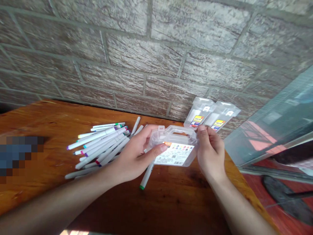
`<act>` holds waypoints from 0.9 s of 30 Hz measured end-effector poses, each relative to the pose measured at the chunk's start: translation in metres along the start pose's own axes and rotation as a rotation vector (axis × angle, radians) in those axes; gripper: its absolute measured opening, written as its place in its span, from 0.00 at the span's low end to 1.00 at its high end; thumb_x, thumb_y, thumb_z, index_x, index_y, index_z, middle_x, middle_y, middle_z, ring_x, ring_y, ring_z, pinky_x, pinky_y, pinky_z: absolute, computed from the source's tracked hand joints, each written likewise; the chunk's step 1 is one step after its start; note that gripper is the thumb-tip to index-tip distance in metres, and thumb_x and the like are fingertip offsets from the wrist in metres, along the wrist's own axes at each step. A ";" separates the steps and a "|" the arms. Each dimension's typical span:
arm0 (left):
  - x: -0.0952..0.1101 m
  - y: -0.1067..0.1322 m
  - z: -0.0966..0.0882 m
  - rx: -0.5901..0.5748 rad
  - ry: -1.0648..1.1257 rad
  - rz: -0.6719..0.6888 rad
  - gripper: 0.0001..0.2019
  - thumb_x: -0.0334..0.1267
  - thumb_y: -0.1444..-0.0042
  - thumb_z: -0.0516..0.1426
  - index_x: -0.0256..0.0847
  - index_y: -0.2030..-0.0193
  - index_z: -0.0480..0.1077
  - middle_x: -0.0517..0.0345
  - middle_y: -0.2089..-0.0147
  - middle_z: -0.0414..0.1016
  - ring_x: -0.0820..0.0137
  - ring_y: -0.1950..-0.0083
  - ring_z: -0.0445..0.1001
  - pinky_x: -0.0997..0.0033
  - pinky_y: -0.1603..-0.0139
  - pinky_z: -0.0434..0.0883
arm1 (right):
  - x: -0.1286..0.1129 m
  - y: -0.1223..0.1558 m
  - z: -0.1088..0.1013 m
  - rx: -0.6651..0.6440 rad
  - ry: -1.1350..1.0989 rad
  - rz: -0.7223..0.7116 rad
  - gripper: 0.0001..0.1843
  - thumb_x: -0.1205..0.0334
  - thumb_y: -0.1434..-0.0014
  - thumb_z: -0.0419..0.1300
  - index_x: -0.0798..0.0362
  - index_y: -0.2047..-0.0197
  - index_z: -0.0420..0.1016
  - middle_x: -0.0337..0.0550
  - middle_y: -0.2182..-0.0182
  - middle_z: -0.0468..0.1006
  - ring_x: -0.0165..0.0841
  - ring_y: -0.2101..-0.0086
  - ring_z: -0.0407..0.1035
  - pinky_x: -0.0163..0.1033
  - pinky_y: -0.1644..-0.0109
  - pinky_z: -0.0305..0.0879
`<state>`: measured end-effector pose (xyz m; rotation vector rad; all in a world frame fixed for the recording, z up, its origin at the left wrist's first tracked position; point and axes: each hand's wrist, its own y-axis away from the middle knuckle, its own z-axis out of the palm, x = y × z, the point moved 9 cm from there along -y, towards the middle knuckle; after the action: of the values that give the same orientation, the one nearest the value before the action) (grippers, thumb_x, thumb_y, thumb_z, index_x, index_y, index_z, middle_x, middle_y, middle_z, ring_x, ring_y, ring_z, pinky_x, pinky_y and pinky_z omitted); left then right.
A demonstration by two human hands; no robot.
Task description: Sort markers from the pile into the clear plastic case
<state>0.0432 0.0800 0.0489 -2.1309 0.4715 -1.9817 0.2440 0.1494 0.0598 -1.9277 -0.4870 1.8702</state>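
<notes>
Between my two hands is a clear plastic marker case (pixel 189 160) with a handle and a printed white label facing me, held above the table. My left hand (pixel 140 151) grips its left side, thumb across the label's edge. At the upper right corner, my right hand (pixel 210 147) pinches the case between thumb and bent fingers. A green-tipped marker (pixel 146 178) lies on the table, partly hidden under the case. To the left is a loose pile of white markers (pixel 105 142) with coloured ends, partly covered by my left hand.
Two clear plastic cases (pixel 201 109) with yellow labels stand against the stone-patterned wall (pixel 156 58), behind my right hand. The wooden table (pixel 176 199) ends at the right, where a glass panel (pixel 271 120) and reddish floor show. A pixelated patch covers the left edge.
</notes>
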 end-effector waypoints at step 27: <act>0.012 0.021 -0.034 0.249 -0.458 0.500 0.26 0.30 0.37 0.60 0.46 0.34 0.61 0.45 0.40 0.75 0.56 0.38 0.75 0.53 0.37 0.71 | -0.046 0.001 0.013 -0.417 0.096 -0.282 0.05 0.66 0.32 0.64 0.46 0.55 0.78 0.48 0.50 0.81 0.40 0.47 0.76 0.47 0.45 0.73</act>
<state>0.0081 0.0587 0.0553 -1.9744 0.5673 -1.1769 0.2296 0.1251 0.0981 -2.0564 -1.1269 1.5778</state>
